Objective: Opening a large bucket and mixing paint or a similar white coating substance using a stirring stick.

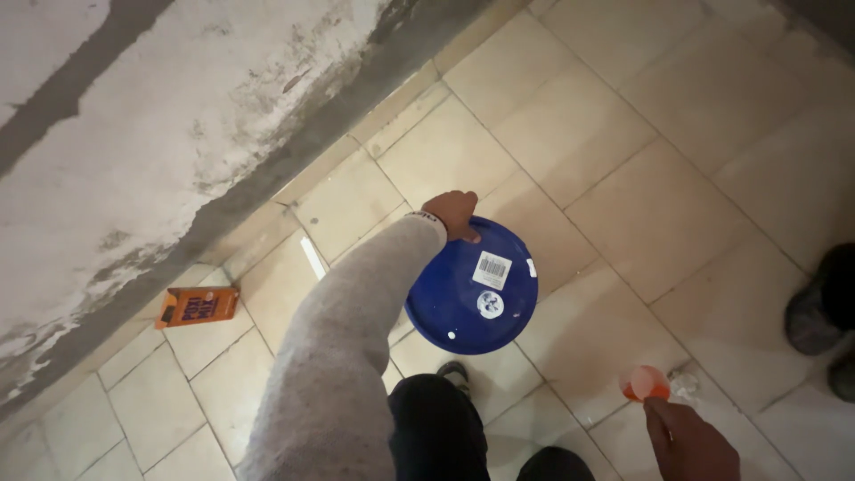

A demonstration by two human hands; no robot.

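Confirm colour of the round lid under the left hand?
Deep blue lid with white stickers; clearest in the head view.

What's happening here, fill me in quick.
A person stands on a tiled floor beside a rough wall. Their left hand grips the rim of a blue round container, held over the floor. Their right hand holds a small orange cup. An orange box lies by the wall. Someone else's shoe shows at the right edge.
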